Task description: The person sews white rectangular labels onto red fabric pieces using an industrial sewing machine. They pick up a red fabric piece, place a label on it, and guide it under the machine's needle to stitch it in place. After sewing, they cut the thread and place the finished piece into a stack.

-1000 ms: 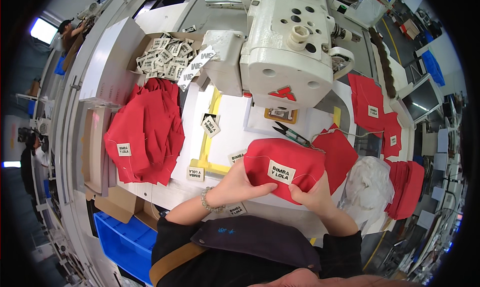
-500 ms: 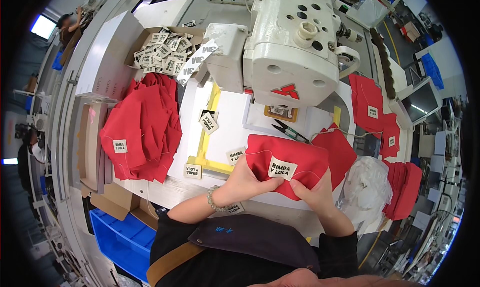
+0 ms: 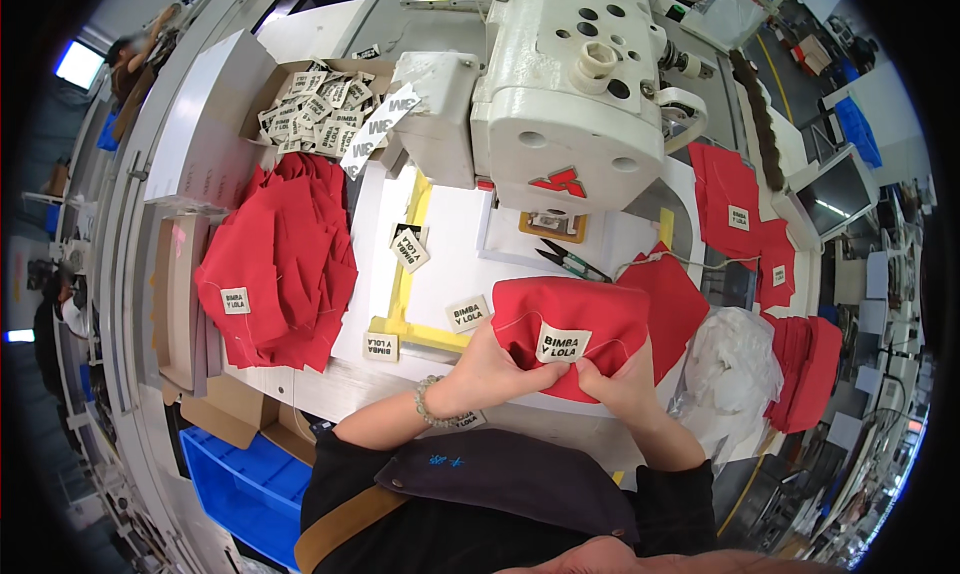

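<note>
Left hand (image 3: pixel 492 369) and right hand (image 3: pixel 630 384), at the near side of the worktop (image 3: pixel 375 229) before the sewing machine (image 3: pixel 570 104), both grasp a red cloth (image 3: pixel 608 322). Their thumbs (image 3: pixel 545 376) have drawn together below its cream label (image 3: pixel 563 343), leaving the face exposed. Left: a cloth pile (image 3: pixel 285 264). Right: a plastic bag (image 3: pixel 733 362). Snips (image 3: pixel 574 263) lie between cloth and machine, a possible obstruction.

I note that, before the sewing machine (image 3: pixel 570 139), the red cloth piece (image 3: pixel 575 302) in my left hand (image 3: pixel 490 370) and right hand (image 3: pixel 624 382) has shifted slightly rightward, its upper edge bowed rounder than half a second ago, with more of a loose label (image 3: pixel 466 314) showing toward the machine's left.
</note>
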`<action>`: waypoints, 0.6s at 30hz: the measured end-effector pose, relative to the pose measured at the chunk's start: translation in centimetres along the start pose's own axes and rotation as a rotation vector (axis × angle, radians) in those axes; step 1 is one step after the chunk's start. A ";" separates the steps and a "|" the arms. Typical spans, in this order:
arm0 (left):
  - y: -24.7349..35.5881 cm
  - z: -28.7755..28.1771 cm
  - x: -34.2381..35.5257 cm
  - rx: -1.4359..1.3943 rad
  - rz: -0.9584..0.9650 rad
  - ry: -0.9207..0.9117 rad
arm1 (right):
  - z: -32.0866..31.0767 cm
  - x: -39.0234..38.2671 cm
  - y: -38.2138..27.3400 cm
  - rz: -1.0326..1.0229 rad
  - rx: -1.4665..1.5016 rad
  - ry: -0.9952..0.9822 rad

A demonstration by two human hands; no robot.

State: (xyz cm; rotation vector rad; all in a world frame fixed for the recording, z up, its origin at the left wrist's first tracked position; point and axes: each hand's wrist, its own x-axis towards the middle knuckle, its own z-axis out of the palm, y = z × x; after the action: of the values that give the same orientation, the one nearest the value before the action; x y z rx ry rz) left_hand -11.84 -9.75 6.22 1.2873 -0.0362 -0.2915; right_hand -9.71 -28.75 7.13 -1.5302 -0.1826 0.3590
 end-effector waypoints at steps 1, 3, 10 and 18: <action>-0.1 0.1 0.0 0.012 0.013 0.003 | 0.0 0.0 0.3 -0.021 0.004 0.004; -0.2 0.4 0.0 0.035 0.039 0.010 | 0.2 -0.2 0.7 -0.047 0.026 0.024; -0.5 0.3 -0.1 0.080 0.036 0.000 | 0.1 -0.5 1.3 -0.035 -0.034 0.025; -0.3 -0.4 -0.3 0.048 -0.008 0.035 | -1.1 0.0 -0.3 -0.038 -0.080 -0.030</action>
State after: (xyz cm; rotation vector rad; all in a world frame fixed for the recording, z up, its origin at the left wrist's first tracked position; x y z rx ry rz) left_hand -12.13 -9.39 5.81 1.3401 -0.0081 -0.2766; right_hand -9.32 -29.80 7.44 -1.5986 -0.2517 0.3478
